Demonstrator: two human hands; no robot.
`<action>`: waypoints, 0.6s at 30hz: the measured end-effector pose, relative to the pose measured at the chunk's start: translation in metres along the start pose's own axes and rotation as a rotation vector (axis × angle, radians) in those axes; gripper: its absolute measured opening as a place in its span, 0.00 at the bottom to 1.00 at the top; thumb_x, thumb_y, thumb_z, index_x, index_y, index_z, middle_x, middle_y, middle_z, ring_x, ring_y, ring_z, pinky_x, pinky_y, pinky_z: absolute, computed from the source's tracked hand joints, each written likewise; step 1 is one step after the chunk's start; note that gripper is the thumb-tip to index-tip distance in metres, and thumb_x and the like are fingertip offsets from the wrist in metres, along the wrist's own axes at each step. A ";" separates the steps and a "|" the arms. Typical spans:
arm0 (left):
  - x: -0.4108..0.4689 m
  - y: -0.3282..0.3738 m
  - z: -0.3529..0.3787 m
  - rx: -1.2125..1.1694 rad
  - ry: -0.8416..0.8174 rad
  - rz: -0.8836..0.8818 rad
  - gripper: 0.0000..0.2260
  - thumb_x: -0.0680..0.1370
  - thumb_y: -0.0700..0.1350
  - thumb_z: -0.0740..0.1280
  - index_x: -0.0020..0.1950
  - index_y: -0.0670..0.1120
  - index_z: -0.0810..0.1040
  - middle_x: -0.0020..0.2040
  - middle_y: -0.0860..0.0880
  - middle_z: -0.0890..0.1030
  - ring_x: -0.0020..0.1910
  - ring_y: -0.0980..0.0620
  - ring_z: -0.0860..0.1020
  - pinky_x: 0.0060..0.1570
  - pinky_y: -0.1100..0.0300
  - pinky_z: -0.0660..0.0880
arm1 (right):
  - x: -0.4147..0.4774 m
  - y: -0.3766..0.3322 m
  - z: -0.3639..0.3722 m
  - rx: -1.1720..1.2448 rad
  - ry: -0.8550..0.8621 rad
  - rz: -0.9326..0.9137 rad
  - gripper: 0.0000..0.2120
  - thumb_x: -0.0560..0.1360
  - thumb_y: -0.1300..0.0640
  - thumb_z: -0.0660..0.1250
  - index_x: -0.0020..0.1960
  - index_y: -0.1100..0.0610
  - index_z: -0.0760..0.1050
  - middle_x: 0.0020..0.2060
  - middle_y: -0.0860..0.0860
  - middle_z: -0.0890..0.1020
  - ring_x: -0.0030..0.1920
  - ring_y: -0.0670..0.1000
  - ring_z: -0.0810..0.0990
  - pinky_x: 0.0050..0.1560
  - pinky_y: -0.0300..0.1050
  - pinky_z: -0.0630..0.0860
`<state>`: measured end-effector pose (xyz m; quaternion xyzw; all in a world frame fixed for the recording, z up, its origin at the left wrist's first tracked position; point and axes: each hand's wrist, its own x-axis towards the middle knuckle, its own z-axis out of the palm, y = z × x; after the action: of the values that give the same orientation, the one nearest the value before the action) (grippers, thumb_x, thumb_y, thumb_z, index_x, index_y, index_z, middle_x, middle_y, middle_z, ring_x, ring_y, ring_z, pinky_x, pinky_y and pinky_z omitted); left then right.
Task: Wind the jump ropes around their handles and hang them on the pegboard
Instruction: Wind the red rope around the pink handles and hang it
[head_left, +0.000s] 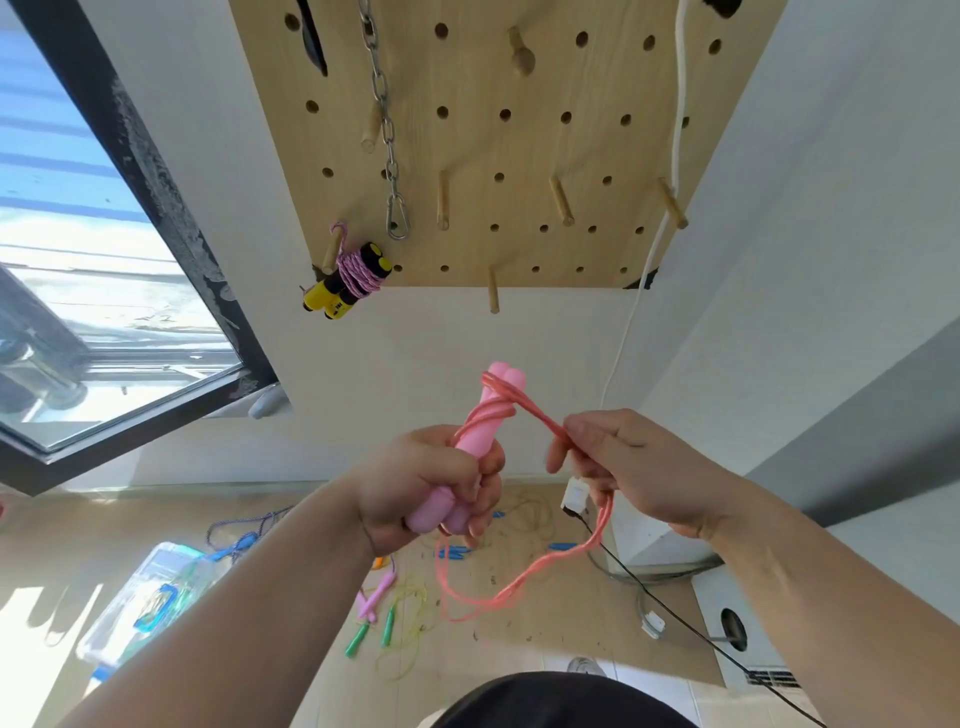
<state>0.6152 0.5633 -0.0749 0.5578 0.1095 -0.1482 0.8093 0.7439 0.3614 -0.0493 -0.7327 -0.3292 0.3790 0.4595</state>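
**Left hand** (431, 483): fingers curled tight round the lower ends of two pink handles (480, 441), held side by side and pointing up towards the pegboard (472, 145).

**Right hand** (634, 462): thumb and fingers pinching the coral rope (524, 577) just beside the handles. A few turns lie round their upper part (the slack hangs in a loop below both hands).

**Pegboard:** one wound rope with yellow-and-black handles (358, 280) hangs on a lower-left peg. A metal chain (384, 130) with a carabiner hangs near it.

**Floor** (545, 629): loose ropes with green handles (387, 626) and blue handles (457, 552), and a clear plastic box (150, 592).
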 end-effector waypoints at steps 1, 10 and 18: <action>-0.001 -0.002 -0.001 -0.020 -0.014 -0.004 0.10 0.60 0.34 0.63 0.39 0.42 0.69 0.32 0.42 0.70 0.30 0.45 0.71 0.34 0.56 0.71 | -0.001 -0.001 -0.001 -0.110 0.014 -0.017 0.21 0.83 0.45 0.54 0.43 0.52 0.80 0.32 0.50 0.68 0.32 0.50 0.69 0.39 0.47 0.74; -0.007 -0.010 -0.004 -0.306 -0.243 0.043 0.14 0.61 0.37 0.66 0.46 0.42 0.73 0.32 0.41 0.74 0.29 0.46 0.73 0.34 0.55 0.72 | -0.003 -0.005 0.013 -0.290 0.144 -0.249 0.10 0.84 0.51 0.57 0.45 0.45 0.72 0.30 0.47 0.73 0.34 0.54 0.75 0.44 0.58 0.78; -0.008 -0.015 0.003 -0.291 0.025 0.040 0.24 0.62 0.39 0.71 0.55 0.39 0.69 0.48 0.30 0.81 0.32 0.39 0.78 0.33 0.52 0.73 | -0.004 0.008 0.010 -0.358 0.211 -0.251 0.10 0.84 0.53 0.58 0.48 0.42 0.73 0.33 0.56 0.74 0.36 0.60 0.74 0.41 0.61 0.75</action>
<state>0.6023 0.5564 -0.0838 0.4385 0.1290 -0.1076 0.8829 0.7347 0.3592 -0.0580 -0.7914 -0.4296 0.1758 0.3978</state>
